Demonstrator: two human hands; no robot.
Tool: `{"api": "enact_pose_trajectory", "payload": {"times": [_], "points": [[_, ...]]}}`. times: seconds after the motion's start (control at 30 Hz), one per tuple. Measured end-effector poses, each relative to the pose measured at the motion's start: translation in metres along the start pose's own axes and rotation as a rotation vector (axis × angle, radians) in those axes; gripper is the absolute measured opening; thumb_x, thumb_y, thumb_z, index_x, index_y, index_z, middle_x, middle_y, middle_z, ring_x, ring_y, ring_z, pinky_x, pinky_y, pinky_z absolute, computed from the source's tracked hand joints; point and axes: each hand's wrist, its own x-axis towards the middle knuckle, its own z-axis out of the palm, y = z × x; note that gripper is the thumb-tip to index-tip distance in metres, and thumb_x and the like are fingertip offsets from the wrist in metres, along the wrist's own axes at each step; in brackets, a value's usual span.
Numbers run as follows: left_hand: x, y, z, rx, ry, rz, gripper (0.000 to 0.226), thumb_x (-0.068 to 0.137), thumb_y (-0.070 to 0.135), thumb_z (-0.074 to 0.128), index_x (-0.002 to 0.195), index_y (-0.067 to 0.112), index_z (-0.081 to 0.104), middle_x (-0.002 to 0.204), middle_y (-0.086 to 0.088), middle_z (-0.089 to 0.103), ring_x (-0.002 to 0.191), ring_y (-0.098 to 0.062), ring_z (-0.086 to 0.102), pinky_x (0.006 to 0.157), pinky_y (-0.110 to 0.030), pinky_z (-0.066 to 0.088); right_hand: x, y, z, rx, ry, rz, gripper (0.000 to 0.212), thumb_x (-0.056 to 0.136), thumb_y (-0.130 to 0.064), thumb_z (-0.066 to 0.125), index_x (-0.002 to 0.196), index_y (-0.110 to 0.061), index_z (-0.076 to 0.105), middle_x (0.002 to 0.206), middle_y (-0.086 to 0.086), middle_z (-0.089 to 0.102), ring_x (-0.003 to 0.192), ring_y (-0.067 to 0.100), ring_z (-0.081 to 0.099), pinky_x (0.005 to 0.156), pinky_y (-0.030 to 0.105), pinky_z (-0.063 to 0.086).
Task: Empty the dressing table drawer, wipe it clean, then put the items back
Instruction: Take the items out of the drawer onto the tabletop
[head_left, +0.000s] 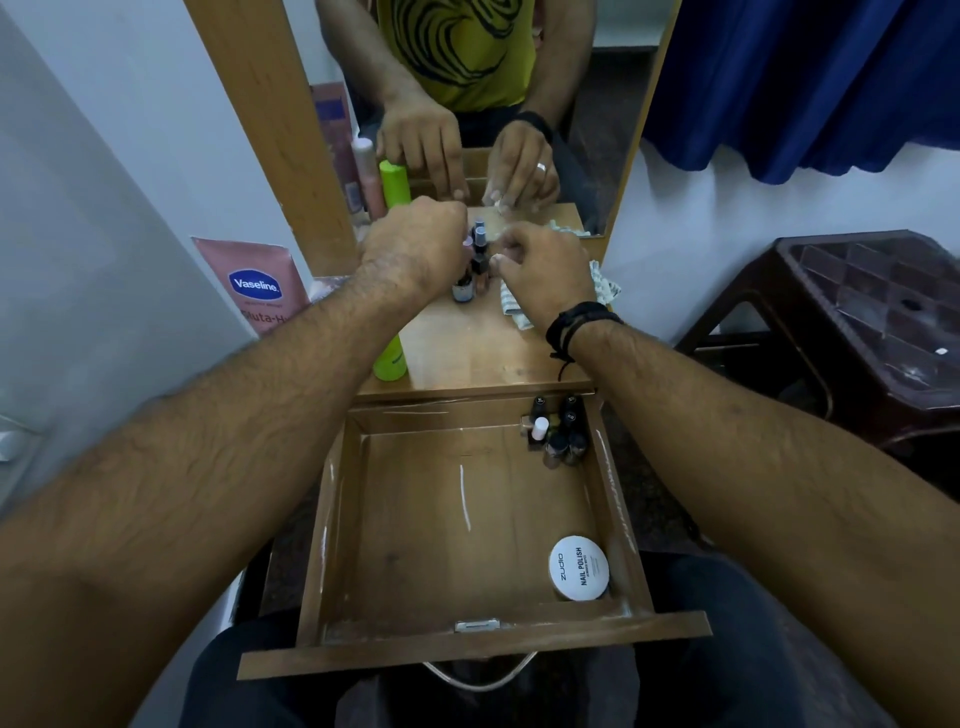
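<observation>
The wooden drawer stands pulled out over my lap. Inside it, a cluster of several small nail polish bottles fills the far right corner, and a round white nail polish remover tub lies near the front right. On the dressing table top, both hands reach a small group of bottles by the mirror. My left hand curls its fingers around bottles there. My right hand pinches something small beside them; what it pinches is hidden. A striped cloth lies under my right wrist.
A green bottle stands at the table's left front edge, a pink Vaseline tube leans on the left wall. The mirror reflects both hands. A dark plastic stool stands to the right, below a blue curtain.
</observation>
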Motion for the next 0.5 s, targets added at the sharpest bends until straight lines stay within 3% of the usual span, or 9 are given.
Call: {"api": "enact_pose_trajectory", "payload": {"times": [0.1,0.23,0.33,0.4,0.5], "points": [[-0.020,0.013,-0.011,-0.034,0.013,0.051,0.023,0.098,0.033,0.060,0.118,0.022,0.065,0.114,-0.010,0.066,0.102,-0.034,0.064,0.075,-0.043,0.054,-0.020,0.002,-0.021,-0.005,0.029,-0.011,0.021,0.089,-0.027,0.063,0.106,-0.019,0.072,0.102,0.000,0.074,0.102,0.022,0.065,0.091,0.038,0.049],[-0.060,0.043,-0.010,-0.059,-0.015,0.153,0.020,0.098,0.036,0.058,0.112,0.026,0.067,0.111,-0.006,0.066,0.098,-0.029,0.063,0.070,-0.039,0.047,-0.066,0.014,-0.042,-0.067,-0.012,0.009,0.025,0.087,-0.033,0.063,0.107,-0.022,0.074,0.104,-0.001,0.075,0.103,0.024,0.065,0.095,0.043,0.049],[-0.088,0.060,0.010,-0.065,-0.116,0.193,0.018,0.097,0.037,0.056,0.108,0.030,0.069,0.106,-0.001,0.061,0.091,-0.023,0.058,0.068,-0.041,0.050,-0.103,0.031,-0.047,-0.131,-0.083,0.052,0.024,0.085,-0.032,0.063,0.104,-0.023,0.075,0.104,0.000,0.075,0.101,0.025,0.066,0.092,0.043,0.050],[-0.104,0.067,0.028,-0.079,-0.191,0.205,0.018,0.095,0.034,0.057,0.106,0.029,0.070,0.111,-0.003,0.063,0.094,-0.026,0.061,0.074,-0.045,0.056,-0.126,0.043,-0.046,-0.182,-0.148,0.071,0.024,0.086,-0.030,0.063,0.104,-0.023,0.075,0.105,0.002,0.073,0.101,0.028,0.065,0.092,0.042,0.049],[-0.125,0.076,0.052,-0.057,-0.306,0.214,0.022,0.094,0.032,0.057,0.111,0.025,0.069,0.112,-0.007,0.065,0.095,-0.031,0.063,0.075,-0.040,0.052,-0.149,0.060,-0.043,-0.258,-0.242,0.110,0.024,0.087,-0.032,0.060,0.105,-0.025,0.074,0.109,0.004,0.069,0.102,0.028,0.063,0.091,0.042,0.048]]}}
